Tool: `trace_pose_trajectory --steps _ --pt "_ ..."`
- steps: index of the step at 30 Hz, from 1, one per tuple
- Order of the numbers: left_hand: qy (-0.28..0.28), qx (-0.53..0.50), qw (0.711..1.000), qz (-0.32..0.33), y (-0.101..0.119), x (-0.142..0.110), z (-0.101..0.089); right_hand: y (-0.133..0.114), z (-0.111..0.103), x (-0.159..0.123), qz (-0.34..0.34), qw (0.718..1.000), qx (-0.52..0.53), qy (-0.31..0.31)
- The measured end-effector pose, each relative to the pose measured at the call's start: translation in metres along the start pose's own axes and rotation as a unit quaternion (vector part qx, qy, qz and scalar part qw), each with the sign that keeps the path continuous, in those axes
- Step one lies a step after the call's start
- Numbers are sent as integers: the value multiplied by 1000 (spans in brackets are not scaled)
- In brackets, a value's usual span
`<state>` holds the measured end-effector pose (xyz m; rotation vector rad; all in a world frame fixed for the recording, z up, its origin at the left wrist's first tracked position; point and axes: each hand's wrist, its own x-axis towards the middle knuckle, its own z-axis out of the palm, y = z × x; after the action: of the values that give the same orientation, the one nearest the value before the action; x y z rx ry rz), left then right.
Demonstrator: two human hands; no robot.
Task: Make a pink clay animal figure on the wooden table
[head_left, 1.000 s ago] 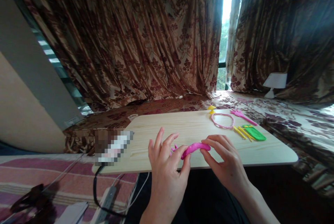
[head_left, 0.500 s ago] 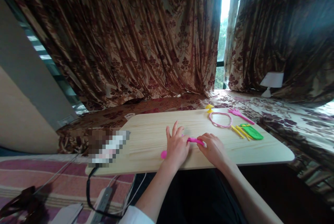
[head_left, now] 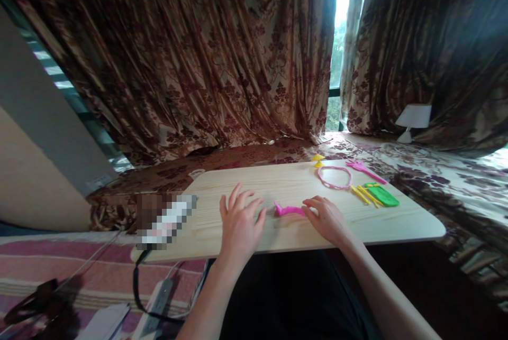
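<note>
A bright pink strip of what looks like modelling clay [head_left: 291,210] lies on the pale wooden table [head_left: 222,186], its left end bent upward into a point. My right hand [head_left: 324,219] pinches the strip's right end between thumb and fingers. To the left of the strip, my left hand [head_left: 240,221] hovers with fingers spread, apart from it and holding nothing. The pink ball seen earlier does not show; my left hand may cover that spot.
Toward the table's right back are a pink braided ring [head_left: 334,186], a pink hand-shaped piece [head_left: 367,172], yellow sticks [head_left: 365,196], a green slab [head_left: 383,195] and a yellow mushroom-like piece [head_left: 318,161]. A blurred-out object [head_left: 169,222] with a black cable lies at the left edge.
My left hand has let go of the pink strip's left end and moved left, fingers spreading. The strip's pointed left end now shows. My right hand stays at the other end.
</note>
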<state>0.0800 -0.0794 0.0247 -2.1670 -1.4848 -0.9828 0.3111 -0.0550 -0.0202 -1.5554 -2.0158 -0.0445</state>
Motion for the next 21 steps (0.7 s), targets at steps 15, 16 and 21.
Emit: trace_pose_trajectory --steps 15,16,21 --pt "14 2 996 -92 -47 -58 5 -12 5 -6 -37 997 68 -2" --pt "14 1 996 -93 -47 -58 4 -13 5 -7 -38 996 76 6" --pt "9 -5 996 -91 -46 -59 5 -11 8 -8 -43 993 106 28"
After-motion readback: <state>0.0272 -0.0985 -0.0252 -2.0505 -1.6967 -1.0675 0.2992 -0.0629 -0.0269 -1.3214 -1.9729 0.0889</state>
